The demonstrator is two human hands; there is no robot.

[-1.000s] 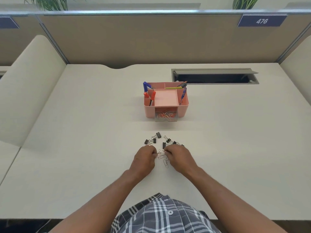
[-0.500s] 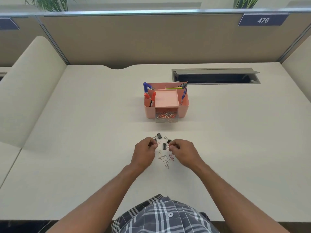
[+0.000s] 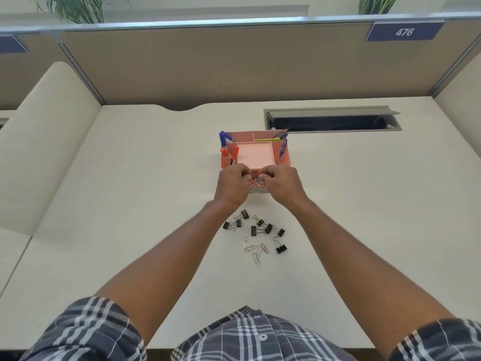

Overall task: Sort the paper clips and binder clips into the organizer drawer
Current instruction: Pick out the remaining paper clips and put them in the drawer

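Note:
A pink desk organizer (image 3: 286, 158) stands mid-desk, its clear front drawer (image 3: 258, 189) pulled out with red and silver paper clips (image 3: 256, 182) inside. Both hands hover over that drawer. My left hand (image 3: 232, 185) and my right hand (image 3: 283, 184) each have their fingertips pinched together, nearly touching, apparently on small paper clips that the fingers mostly hide. Nearer to me on the desk lie several black binder clips (image 3: 253, 230) and a few loose paper clips (image 3: 256, 250), between my forearms.
Pens and markers (image 3: 224, 139) stick up from the organizer's side and back compartments. An open grey cable trough (image 3: 333, 121) is set into the desk behind and to the right. Padded partitions wall the desk at the back and both sides.
Both hands have lifted from the pile of clips near me and moved forward to the organizer's drawer. The binder clips and remaining paper clips now lie uncovered on the desk.

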